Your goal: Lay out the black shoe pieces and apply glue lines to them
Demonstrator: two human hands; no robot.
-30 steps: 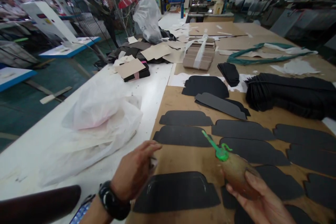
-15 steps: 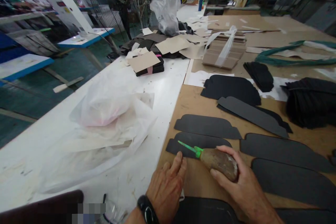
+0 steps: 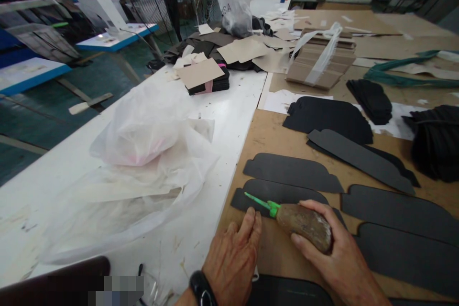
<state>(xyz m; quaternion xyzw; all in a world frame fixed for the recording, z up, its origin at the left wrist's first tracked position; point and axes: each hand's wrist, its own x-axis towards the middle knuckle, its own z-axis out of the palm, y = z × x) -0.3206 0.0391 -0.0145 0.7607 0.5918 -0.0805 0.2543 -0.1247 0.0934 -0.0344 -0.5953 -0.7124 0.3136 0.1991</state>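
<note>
My right hand (image 3: 333, 251) has its fingers clamped round the brown bottle (image 3: 303, 225), its green nozzle (image 3: 256, 200) pointing left over a dark panel (image 3: 287, 190) on the board (image 3: 272, 251). My left hand (image 3: 233, 258) reaches that panel's near edge, fingers together. Something white (image 3: 256, 275) shows beside my palm; whether I grip it, I cannot tell.

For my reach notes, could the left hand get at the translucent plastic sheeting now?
Probably yes: little but tabletop shows between the left hand and the translucent plastic sheeting, and the green-nozzled bottle, in the right hand, is on the other side. Something white beneath the left hand may need letting go.
</note>
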